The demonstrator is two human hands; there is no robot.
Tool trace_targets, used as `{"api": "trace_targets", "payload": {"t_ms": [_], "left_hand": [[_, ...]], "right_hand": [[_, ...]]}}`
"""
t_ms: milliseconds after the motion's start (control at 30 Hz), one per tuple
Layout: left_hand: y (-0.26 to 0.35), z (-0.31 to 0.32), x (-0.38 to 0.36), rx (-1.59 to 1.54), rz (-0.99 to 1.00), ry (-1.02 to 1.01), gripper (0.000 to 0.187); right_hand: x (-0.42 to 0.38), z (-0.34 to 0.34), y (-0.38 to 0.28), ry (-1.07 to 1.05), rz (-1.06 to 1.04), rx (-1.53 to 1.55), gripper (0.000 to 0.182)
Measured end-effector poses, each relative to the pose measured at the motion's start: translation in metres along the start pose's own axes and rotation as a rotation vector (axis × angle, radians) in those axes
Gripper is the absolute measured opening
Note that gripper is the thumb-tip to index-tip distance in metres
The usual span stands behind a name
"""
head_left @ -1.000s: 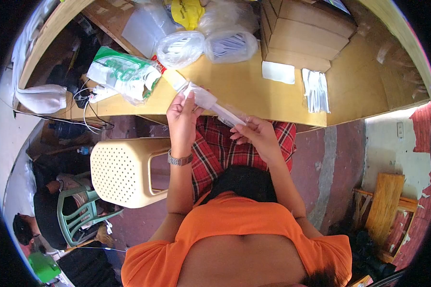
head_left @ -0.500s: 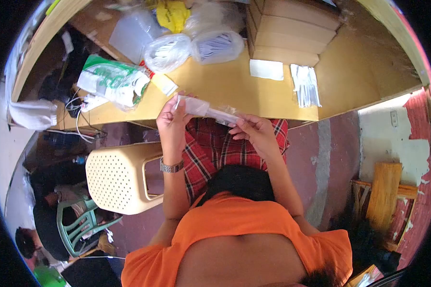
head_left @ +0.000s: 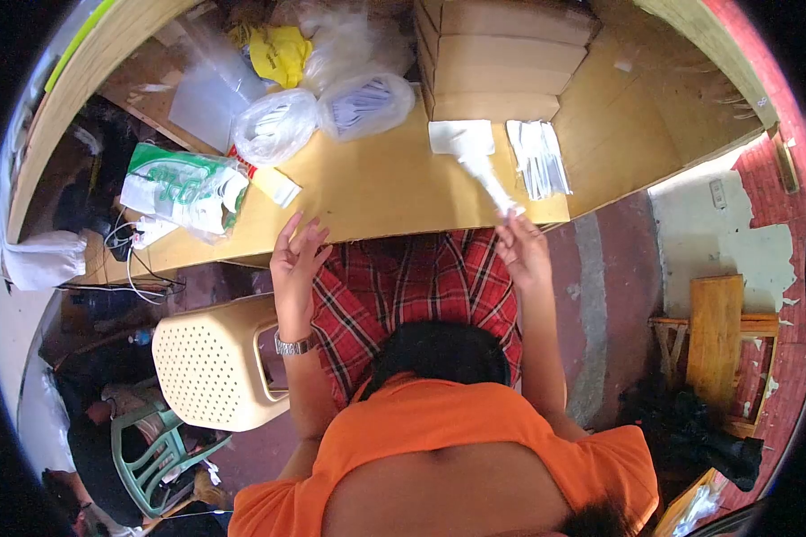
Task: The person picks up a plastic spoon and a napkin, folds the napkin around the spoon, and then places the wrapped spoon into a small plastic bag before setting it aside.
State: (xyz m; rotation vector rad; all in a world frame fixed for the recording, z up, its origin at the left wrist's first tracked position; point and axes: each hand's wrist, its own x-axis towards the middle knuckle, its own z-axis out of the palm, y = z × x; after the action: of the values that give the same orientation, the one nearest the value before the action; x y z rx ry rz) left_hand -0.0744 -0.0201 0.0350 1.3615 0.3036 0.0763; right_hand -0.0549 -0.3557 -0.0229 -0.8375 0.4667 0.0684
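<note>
My right hand [head_left: 522, 246] pinches the lower end of a slim white packet [head_left: 486, 176] at the desk's front edge. The packet slants up and left, and its far end overlaps a flat white sheet or pad [head_left: 448, 136]. Just right of it lies a row of slim white wrapped pieces [head_left: 539, 159]. My left hand [head_left: 297, 255], with a metal watch on the wrist, is empty at the front edge, fingers apart. A small white and yellow box [head_left: 276, 186] lies just beyond its fingertips.
Brown cardboard boxes [head_left: 501, 67] are stacked at the back of the wooden desk [head_left: 376, 192]. Two clear bags of white strips [head_left: 367, 103] and a green-white plastic pack [head_left: 179, 190] lie to the left. A cream stool [head_left: 215, 362] stands left of my legs.
My left hand has let go of the packet and opened. My right hand has carried it right, to the white sheet. The view has shifted slightly.
</note>
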Motion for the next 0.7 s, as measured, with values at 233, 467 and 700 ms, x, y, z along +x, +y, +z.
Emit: {"api": "trace_targets", "payload": {"t_ms": [233, 467, 700], "left_hand": [[0.0, -0.01, -0.001, -0.036, -0.042, 0.009, 0.046], [-0.006, -0.021, -0.004, -0.038, -0.064, 0.032, 0.047], [-0.01, -0.024, -0.004, -0.016, -0.094, 0.041, 0.046]], "right_hand": [[0.081, -0.04, -0.037, 0.199, -0.234, 0.087, 0.011], [0.105, -0.053, -0.037, 0.304, -0.235, 0.025, 0.018], [0.09, -0.042, -0.02, 0.468, -0.547, -0.484, 0.036]]}}
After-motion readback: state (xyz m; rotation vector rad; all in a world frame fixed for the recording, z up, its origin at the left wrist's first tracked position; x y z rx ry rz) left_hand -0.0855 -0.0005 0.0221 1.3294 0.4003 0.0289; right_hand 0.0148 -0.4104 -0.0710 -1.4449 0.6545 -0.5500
